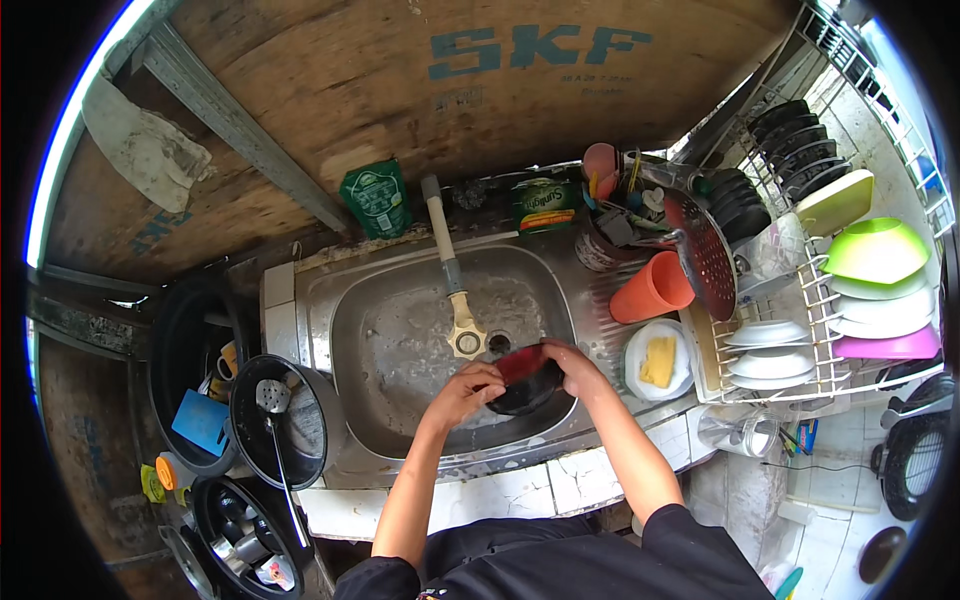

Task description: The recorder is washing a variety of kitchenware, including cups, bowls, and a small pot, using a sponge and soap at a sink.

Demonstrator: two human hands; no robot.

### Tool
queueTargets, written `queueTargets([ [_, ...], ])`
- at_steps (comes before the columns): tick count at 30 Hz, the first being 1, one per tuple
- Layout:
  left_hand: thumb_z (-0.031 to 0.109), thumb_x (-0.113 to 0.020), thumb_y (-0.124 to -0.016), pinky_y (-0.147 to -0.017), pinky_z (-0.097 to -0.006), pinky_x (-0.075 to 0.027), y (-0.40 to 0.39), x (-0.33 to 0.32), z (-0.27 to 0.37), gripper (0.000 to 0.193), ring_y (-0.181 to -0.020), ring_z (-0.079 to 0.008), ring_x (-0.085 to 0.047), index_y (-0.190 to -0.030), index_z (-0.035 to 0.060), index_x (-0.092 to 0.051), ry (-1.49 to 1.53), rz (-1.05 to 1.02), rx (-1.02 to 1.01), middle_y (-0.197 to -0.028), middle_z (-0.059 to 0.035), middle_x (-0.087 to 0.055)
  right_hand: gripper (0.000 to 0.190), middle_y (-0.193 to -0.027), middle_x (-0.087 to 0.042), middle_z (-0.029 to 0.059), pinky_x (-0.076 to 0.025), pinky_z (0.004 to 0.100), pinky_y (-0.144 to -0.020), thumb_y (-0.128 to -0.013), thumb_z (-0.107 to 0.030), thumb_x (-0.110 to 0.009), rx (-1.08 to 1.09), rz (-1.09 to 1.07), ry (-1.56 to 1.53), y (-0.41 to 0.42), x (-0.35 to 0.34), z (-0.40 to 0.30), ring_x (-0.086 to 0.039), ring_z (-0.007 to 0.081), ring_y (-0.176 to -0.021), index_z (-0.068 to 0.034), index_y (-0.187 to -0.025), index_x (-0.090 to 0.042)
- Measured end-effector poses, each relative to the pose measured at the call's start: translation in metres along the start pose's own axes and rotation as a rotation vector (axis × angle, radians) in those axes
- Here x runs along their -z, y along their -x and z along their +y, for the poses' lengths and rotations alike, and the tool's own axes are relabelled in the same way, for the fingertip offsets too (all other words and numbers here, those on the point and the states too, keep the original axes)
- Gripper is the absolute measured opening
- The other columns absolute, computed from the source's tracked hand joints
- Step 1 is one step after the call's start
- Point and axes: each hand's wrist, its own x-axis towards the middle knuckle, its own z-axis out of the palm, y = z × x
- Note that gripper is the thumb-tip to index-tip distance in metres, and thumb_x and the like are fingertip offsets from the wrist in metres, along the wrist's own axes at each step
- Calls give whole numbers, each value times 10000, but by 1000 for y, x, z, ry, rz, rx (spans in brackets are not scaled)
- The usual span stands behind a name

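Observation:
Over the front right part of the stainless steel sink, both hands hold a round black dish, perhaps a bowl. My left hand has its fingers pinched at the dish's left edge. Gripping the right side of its rim is my right hand. A dark red flat thing lies across the far part of the dish, between the hands; whether it is separate or part of the dish, I cannot tell. The tap reaches over the sink, just beyond my left hand. No running water is visible.
Right of the sink stand an orange cup, a white bowl with a yellow sponge, and a wire dish rack with stacked dishes. Black tubs and a black basin with a slotted spatula stand at the left.

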Motion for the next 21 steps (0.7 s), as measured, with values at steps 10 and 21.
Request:
queueTargets([
  [10, 193, -588, -930, -470, -288, -484, -63, -24, -43, 152, -562, -169, -617, -893, 47, -605, 463, 744, 491, -709, -53, -622, 596, -1199, -583, 237, -417, 359, -988, -720, 70, -441, 849, 421, 560, 23, -12, 13, -558, 356, -1147, -50, -1300, -505],
  [21, 251, -573, -913, -467, -292, -451, -26, 1, -51, 226, -603, -174, -620, -879, 36, -633, -367, 1032, 286, -721, -43, -650, 579, -1228, -579, 174, -375, 308, -1034, -718, 122, -381, 846, 223, 336, -11, -27, 32, -547, 238, -1182, 35, -1281, -484],
])
